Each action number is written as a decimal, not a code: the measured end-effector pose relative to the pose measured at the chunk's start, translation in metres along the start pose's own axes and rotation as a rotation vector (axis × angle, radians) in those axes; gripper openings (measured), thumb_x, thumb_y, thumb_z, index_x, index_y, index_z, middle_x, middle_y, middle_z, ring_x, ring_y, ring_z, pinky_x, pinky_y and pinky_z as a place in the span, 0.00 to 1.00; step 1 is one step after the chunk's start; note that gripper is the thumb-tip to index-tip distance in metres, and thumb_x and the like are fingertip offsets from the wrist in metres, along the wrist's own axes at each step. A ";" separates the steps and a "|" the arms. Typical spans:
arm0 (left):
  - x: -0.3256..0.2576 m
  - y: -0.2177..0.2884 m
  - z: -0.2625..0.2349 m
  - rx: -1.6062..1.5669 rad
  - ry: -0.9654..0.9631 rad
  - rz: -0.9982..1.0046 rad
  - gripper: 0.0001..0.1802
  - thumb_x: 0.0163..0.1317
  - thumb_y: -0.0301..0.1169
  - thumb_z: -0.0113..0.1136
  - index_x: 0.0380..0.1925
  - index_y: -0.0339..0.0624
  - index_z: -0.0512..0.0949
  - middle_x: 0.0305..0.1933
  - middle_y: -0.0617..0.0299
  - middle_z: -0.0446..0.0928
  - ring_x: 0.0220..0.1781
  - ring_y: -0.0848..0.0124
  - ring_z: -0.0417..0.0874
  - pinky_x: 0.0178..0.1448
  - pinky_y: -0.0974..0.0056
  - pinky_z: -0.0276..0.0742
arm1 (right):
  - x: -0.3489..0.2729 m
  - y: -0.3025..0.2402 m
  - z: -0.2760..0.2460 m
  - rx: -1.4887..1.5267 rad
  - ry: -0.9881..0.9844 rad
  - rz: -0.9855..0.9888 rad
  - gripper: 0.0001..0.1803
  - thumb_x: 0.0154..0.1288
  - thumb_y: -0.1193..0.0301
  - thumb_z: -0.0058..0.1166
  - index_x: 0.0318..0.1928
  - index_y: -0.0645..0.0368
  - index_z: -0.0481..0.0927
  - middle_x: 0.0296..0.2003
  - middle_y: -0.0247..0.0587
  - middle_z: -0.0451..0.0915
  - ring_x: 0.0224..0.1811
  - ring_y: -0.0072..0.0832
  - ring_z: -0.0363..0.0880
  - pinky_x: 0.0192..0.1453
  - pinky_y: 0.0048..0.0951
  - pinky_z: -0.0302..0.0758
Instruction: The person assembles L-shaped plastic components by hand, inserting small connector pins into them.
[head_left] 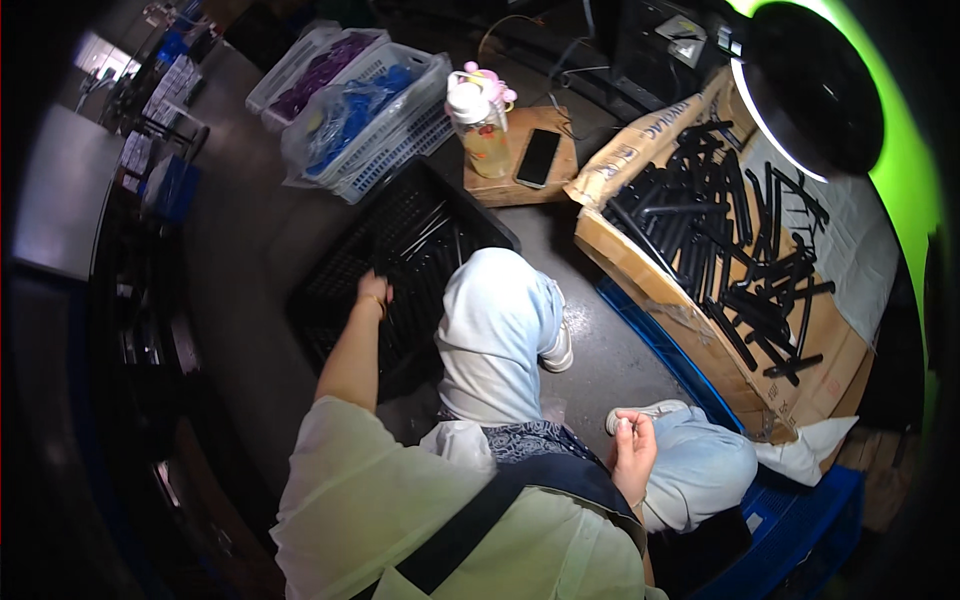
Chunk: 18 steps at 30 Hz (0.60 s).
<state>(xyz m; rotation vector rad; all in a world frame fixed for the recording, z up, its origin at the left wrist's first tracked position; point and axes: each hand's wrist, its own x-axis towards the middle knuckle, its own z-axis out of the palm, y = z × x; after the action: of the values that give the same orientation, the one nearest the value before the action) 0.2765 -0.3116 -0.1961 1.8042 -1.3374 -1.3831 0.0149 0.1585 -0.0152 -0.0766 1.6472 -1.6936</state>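
My left hand point(375, 288) reaches down into a black mesh crate point(474, 200) on the floor at my left. Long thin black pieces point(430, 240) lie in that crate. The hand's fingers are dark against the black contents, so their grip is hidden. My right hand point(633, 455) is held up beside my right knee, fingers curled in and thumb against them. Whatever is between those fingertips, if anything, is too small to make out. At the right, a pile of black tube-like parts point(700, 215) fills an open cardboard box point(640, 275), apart from both hands.
Ahead, a small wooden stool point(490, 190) carries a drink bottle point(480, 130) and a phone point(538, 158). White baskets point(385, 160) with bagged blue and purple pieces stand far left. A blue pallet point(655, 335) supports the box. A round black lamp-like disc point(815, 90) overhangs its far end.
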 end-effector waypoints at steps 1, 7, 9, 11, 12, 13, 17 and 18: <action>-0.002 -0.038 -0.001 -0.068 0.112 -0.184 0.13 0.59 0.22 0.43 0.33 0.43 0.79 0.20 0.62 0.71 0.14 0.70 0.69 0.15 0.64 0.61 | -0.001 0.001 -0.003 -0.022 0.021 0.013 0.08 0.72 0.71 0.50 0.47 0.60 0.74 0.23 0.18 0.64 0.19 0.07 0.54 0.21 0.16 0.47; 0.003 -0.163 -0.046 0.100 0.235 -0.067 0.40 0.57 0.23 0.55 0.72 0.49 0.57 0.58 0.46 0.73 0.58 0.54 0.77 0.60 0.54 0.75 | 0.007 0.012 -0.002 0.011 0.021 0.051 0.08 0.73 0.71 0.49 0.48 0.62 0.73 0.25 0.20 0.66 0.21 0.07 0.57 0.22 0.14 0.51; -0.014 -0.157 0.042 0.340 0.210 -0.252 0.38 0.58 0.29 0.61 0.69 0.46 0.61 0.65 0.41 0.67 0.70 0.49 0.65 0.73 0.55 0.62 | 0.014 0.020 -0.029 -0.259 0.093 0.010 0.10 0.73 0.71 0.50 0.49 0.63 0.72 0.29 0.25 0.71 0.27 0.09 0.65 0.28 0.15 0.61; 0.015 -0.110 0.028 0.421 0.404 -0.125 0.35 0.56 0.34 0.65 0.65 0.44 0.67 0.64 0.39 0.68 0.68 0.49 0.68 0.71 0.52 0.64 | 0.026 0.037 -0.021 -0.329 0.050 -0.185 0.11 0.72 0.71 0.50 0.50 0.62 0.73 0.34 0.35 0.78 0.33 0.22 0.75 0.38 0.27 0.72; 0.022 -0.077 0.036 0.434 0.555 0.152 0.29 0.57 0.33 0.64 0.60 0.39 0.71 0.63 0.39 0.69 0.65 0.48 0.70 0.69 0.50 0.65 | 0.032 0.029 -0.023 -0.559 0.030 -0.270 0.11 0.72 0.71 0.49 0.50 0.62 0.73 0.32 0.38 0.78 0.32 0.25 0.76 0.37 0.29 0.73; 0.026 -0.029 0.046 0.399 0.605 0.604 0.25 0.60 0.28 0.61 0.58 0.36 0.72 0.60 0.41 0.71 0.61 0.49 0.73 0.66 0.50 0.68 | 0.041 0.019 -0.026 -0.784 0.007 -0.347 0.11 0.72 0.70 0.48 0.51 0.61 0.72 0.30 0.41 0.78 0.30 0.28 0.77 0.37 0.30 0.73; -0.128 0.220 0.190 -0.131 -0.041 1.068 0.09 0.70 0.25 0.51 0.48 0.36 0.75 0.44 0.58 0.79 0.45 0.71 0.80 0.52 0.66 0.75 | 0.068 -0.004 -0.075 -0.705 0.033 -0.049 0.12 0.72 0.70 0.44 0.52 0.60 0.74 0.24 0.40 0.77 0.28 0.31 0.78 0.37 0.31 0.75; -0.159 0.245 0.219 -0.177 -0.275 1.121 0.08 0.69 0.26 0.52 0.45 0.37 0.77 0.42 0.59 0.79 0.43 0.73 0.80 0.49 0.67 0.76 | 0.076 -0.016 -0.075 -0.702 0.004 -0.069 0.12 0.72 0.71 0.44 0.51 0.60 0.75 0.24 0.40 0.77 0.28 0.30 0.78 0.37 0.31 0.75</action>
<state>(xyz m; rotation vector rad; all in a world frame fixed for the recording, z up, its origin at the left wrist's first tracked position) -0.0216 -0.2271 -0.0039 0.5047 -1.8400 -1.0268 -0.0858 0.1781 -0.0479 -0.4701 2.1874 -1.0855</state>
